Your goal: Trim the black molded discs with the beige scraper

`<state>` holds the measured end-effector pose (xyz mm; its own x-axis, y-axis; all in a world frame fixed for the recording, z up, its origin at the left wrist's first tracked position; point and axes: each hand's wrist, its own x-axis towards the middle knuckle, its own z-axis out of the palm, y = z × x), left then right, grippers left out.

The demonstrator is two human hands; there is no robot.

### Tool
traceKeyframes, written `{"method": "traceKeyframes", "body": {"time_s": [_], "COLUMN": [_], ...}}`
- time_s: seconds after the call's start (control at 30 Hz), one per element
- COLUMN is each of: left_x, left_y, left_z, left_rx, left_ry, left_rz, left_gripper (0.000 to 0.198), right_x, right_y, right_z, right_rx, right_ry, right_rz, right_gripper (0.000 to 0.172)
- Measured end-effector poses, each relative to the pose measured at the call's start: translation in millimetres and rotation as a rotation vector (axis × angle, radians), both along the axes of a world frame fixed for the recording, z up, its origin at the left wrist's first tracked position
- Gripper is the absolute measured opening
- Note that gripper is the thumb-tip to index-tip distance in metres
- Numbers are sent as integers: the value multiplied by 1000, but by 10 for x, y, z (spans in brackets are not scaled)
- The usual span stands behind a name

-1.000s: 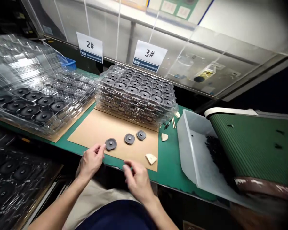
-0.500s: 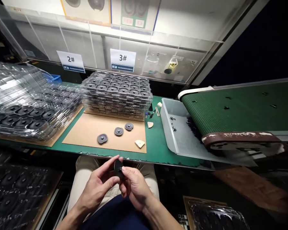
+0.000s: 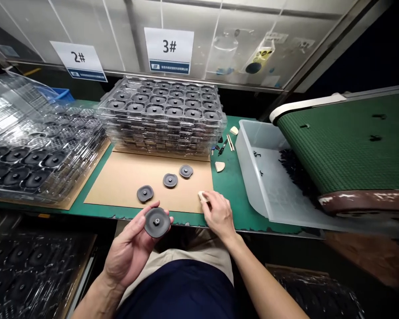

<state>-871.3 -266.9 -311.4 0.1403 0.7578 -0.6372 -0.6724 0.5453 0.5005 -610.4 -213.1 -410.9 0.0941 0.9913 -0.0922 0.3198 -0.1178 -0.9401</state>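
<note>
My left hand (image 3: 129, 248) holds a dark grey round part (image 3: 157, 222) by its rim, with its small central stud facing up. Over the right front of the brown cardboard sheet (image 3: 109, 177), my right hand (image 3: 218, 213) has its fingers closed on a cream-coloured wedge-shaped piece (image 3: 203, 195), mostly covered by the fingers. Three similar grey parts lie on the cardboard: one at the left (image 3: 145, 193), one in the middle (image 3: 170, 180) and one farther back (image 3: 186, 171).
Behind the cardboard stands a stack of clear trays (image 3: 159, 128) filled with grey parts; more trays (image 3: 36, 164) are at the left. Two cream wedges, one nearer (image 3: 220, 166), and tweezers (image 3: 230, 142) lie right. A translucent bin (image 3: 252, 177) sits below a green conveyor belt (image 3: 355, 146).
My hands have separated. The left keeps the grey part, now turned stud side up; the right has moved right and taken hold of the cream wedge on the cardboard. The view has shifted closer.
</note>
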Motion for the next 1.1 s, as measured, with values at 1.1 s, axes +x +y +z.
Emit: {"method": "traceKeyframes", "body": {"time_s": [1.1], "left_x": [-25], "left_y": [13], "left_z": [128], "left_rx": [16], "left_ry": [164], "left_rz": [155], "left_gripper": [43], "right_x": [-808], "right_y": [-193], "right_z": [1215], "right_rx": [302], "right_ry": [-318], "right_rz": [581], "right_gripper": [15]}}
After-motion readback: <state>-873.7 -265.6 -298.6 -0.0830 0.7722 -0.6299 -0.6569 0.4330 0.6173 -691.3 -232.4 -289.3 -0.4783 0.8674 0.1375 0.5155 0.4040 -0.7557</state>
